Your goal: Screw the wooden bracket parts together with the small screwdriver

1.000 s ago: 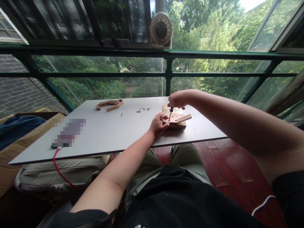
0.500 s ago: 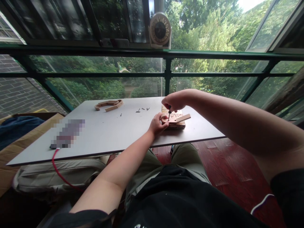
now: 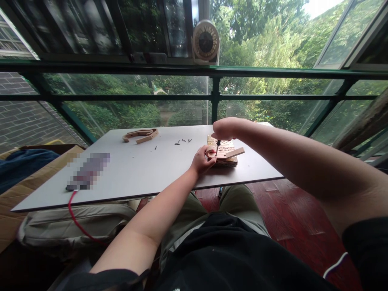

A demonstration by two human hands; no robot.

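Observation:
My right hand (image 3: 227, 128) is closed around the handle of a screwdriver (image 3: 217, 147), which points almost straight down. Its tip meets a light wooden piece (image 3: 222, 155) with a curved left end and a dark hole. My left hand (image 3: 203, 159) grips that curved end, fingers wrapped round it. From the piece's right side a flat wooden bar (image 3: 235, 152) slants up. Beneath lies a pitted wooden block (image 3: 231, 163) on the white table. Whether a screw sits under the tip is too small to make out.
Several small dark screws (image 3: 183, 141) lie on the white table (image 3: 133, 173), left of the block. Further left is a curved wooden part (image 3: 142, 135). A blurred phone-like object (image 3: 89, 171) with a red cable (image 3: 72, 214) rests near the left edge. A fan (image 3: 206, 42) stands behind.
My right hand has turned on the screwdriver handle, its back now more rounded toward the window. The left hand keeps its hold. The whole view has shifted slightly.

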